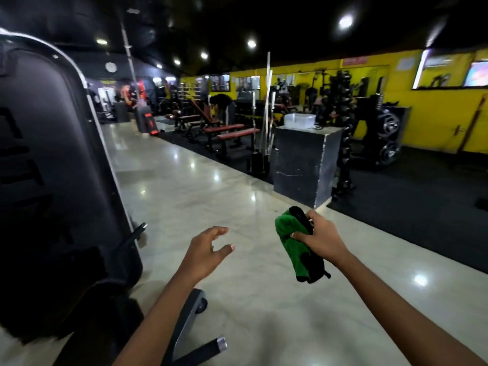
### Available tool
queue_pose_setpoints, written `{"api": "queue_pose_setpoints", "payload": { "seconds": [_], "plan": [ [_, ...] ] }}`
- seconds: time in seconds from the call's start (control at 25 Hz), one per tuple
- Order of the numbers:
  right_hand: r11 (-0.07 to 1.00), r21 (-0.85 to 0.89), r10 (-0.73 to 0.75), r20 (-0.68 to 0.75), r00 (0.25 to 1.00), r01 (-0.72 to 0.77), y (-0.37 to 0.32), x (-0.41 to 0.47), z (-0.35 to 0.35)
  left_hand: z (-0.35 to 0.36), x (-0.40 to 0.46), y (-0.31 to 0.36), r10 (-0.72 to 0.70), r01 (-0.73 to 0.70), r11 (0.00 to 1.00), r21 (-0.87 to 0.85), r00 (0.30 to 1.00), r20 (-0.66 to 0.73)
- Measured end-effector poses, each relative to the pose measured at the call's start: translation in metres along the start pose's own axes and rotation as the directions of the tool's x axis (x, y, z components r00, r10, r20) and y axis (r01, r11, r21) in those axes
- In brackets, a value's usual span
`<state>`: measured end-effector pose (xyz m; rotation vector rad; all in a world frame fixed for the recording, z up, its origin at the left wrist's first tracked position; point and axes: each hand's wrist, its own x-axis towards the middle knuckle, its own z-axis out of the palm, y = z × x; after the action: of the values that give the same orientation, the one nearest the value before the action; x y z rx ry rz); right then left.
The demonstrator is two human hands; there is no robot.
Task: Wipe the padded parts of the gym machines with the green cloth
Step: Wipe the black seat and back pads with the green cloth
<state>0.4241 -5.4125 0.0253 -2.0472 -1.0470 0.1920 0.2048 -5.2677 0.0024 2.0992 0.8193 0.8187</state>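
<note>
My right hand (318, 240) grips a bunched green cloth with black patches (293, 243) at lower centre right; the cloth hangs down below my fist. My left hand (208, 249) hovers to its left over the pale floor, fingers loosely spread, holding nothing. A large black gym machine shroud (52, 167) fills the left side, close to my left arm. Red padded benches (232, 132) stand further back at mid frame.
A grey machine foot (190, 326) juts across the floor below my left arm. A dark plyo box (306, 165) with a clear tub on it stands ahead right, beside upright barbells (268, 107) and weight racks (383, 128). A person (224, 107) bends over near the benches. Yellow wall at right.
</note>
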Motion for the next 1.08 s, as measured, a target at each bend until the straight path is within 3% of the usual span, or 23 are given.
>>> {"api": "queue_pose_setpoints", "payload": {
  "seconds": [0.28, 0.6, 0.88, 1.08],
  "plan": [
    [0.993, 0.02, 0.121, -0.156, 0.98, -0.119, 0.018, 0.04, -0.032, 0.039, 0.096, 0.016, 0.129, -0.117, 0.989, -0.085, 0.981, 0.147],
    [0.971, 0.032, 0.235, -0.279, 0.931, -0.236, 0.07, 0.051, -0.072, 0.126, 0.151, 0.038, 0.178, -0.13, 0.974, -0.185, 0.944, 0.277],
    [0.945, 0.049, 0.317, -0.375, 0.871, -0.322, 0.15, 0.093, -0.137, 0.241, 0.207, 0.089, 0.276, -0.203, 0.953, -0.223, 0.885, 0.374],
    [0.927, 0.027, 0.357, -0.366, 0.859, -0.373, 0.22, 0.152, -0.194, 0.334, 0.267, 0.133, 0.302, -0.223, 0.947, -0.232, 0.866, 0.4]
  ]
}}
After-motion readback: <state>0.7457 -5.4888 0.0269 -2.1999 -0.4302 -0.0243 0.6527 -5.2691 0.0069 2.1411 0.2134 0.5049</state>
